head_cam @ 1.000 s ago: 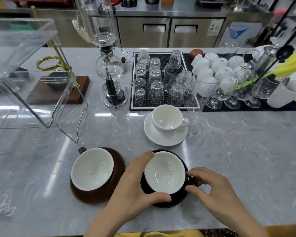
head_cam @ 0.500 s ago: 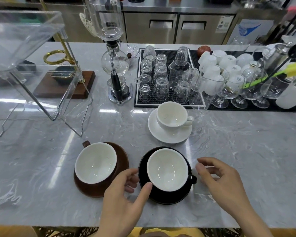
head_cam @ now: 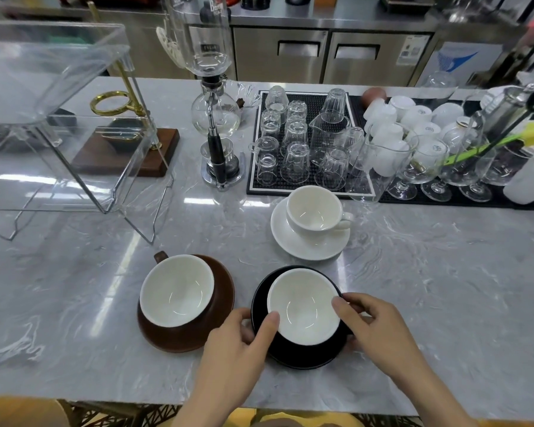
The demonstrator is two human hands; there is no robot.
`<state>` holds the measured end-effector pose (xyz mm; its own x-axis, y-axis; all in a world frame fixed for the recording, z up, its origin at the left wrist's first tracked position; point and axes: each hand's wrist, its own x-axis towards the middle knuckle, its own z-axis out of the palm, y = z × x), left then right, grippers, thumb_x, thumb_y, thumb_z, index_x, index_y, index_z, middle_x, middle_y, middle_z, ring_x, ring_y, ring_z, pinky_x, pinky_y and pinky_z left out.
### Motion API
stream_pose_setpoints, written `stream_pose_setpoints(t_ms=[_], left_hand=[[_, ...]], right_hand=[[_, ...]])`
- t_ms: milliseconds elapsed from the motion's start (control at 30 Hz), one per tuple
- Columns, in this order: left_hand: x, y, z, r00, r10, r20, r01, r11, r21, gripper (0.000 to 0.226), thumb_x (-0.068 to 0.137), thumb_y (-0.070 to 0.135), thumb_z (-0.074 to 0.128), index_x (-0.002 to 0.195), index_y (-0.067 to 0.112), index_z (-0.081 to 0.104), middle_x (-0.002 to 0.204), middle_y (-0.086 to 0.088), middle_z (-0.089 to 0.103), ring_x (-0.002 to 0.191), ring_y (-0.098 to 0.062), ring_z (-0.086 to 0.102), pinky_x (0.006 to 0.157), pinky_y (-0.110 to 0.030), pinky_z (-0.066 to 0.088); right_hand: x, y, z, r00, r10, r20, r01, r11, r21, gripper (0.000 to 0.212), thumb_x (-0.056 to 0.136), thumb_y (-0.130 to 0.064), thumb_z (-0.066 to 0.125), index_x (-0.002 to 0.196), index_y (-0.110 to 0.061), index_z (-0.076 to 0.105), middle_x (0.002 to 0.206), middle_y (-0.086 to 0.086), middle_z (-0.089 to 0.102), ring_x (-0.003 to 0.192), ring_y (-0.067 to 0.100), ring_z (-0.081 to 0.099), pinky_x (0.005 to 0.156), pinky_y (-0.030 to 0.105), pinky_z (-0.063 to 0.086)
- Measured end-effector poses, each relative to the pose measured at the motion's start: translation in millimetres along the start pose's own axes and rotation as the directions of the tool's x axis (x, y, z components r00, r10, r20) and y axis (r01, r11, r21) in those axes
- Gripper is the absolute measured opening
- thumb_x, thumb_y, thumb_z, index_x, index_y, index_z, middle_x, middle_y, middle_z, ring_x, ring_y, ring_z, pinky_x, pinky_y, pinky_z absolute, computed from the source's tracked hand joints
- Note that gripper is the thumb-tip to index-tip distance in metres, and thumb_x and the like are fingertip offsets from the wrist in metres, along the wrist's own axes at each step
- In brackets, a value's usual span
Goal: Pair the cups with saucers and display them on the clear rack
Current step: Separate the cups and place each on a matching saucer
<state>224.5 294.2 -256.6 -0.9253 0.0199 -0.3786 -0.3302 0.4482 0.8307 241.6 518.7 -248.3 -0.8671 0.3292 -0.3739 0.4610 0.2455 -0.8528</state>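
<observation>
A black cup (head_cam: 302, 306) with a white inside sits on a black saucer (head_cam: 302, 357) near the counter's front edge. My left hand (head_cam: 238, 349) grips the saucer's left rim, thumb against the cup. My right hand (head_cam: 379, 331) holds the right side, thumb on the cup's rim, hiding the handle. To the left stands a brown cup (head_cam: 176, 291) on a brown saucer (head_cam: 222, 291). Behind is a white cup (head_cam: 315, 211) on a white saucer (head_cam: 305, 248). The clear rack (head_cam: 56, 118) stands at the far left, its shelves bare.
A glass siphon brewer (head_cam: 215, 118) stands behind the cups. A black mat (head_cam: 309, 140) holds several upturned glasses, with white cups and stemmed glasses (head_cam: 413, 155) to its right. A wooden base with a brass ring (head_cam: 121, 149) sits behind the rack.
Half a second ago both hands hovered apart from the black set; now they have closed onto its two sides. The other two sets have not moved.
</observation>
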Motion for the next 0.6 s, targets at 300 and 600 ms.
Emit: stream_pose_setpoints(t_ms=[300,600], left_hand=[[4.0,2.6,4.3,0.997,-0.073,0.03,0.077,0.982,-0.17,0.038,0.082,0.049,0.073,0.103,0.018,0.062,0.073,-0.028,0.063,0.046,-0.017,0.061,0.053,-0.032,0.056],[1.1,25.7,-0.3,0.997,0.024,-0.074,-0.044,0.958,-0.284,0.046,0.068,0.046,0.084,0.091,0.014,0.06,0.052,-0.004,0.048,0.046,-0.02,0.059,0.051,-0.035,0.052]], right_hand=[[-2.9,-6.5,1.1,0.998,0.052,0.037,-0.056,0.991,0.118,0.022,0.078,-0.04,0.074,0.082,-0.019,0.077,0.073,0.007,0.073,0.059,0.021,0.065,0.057,0.034,0.052],[-7.7,-29.6,-6.0,0.997,-0.054,-0.051,0.065,0.969,0.239,0.012,0.08,-0.021,0.075,0.082,-0.009,0.075,0.086,0.034,0.061,0.061,0.03,0.059,0.054,0.058,0.057]])
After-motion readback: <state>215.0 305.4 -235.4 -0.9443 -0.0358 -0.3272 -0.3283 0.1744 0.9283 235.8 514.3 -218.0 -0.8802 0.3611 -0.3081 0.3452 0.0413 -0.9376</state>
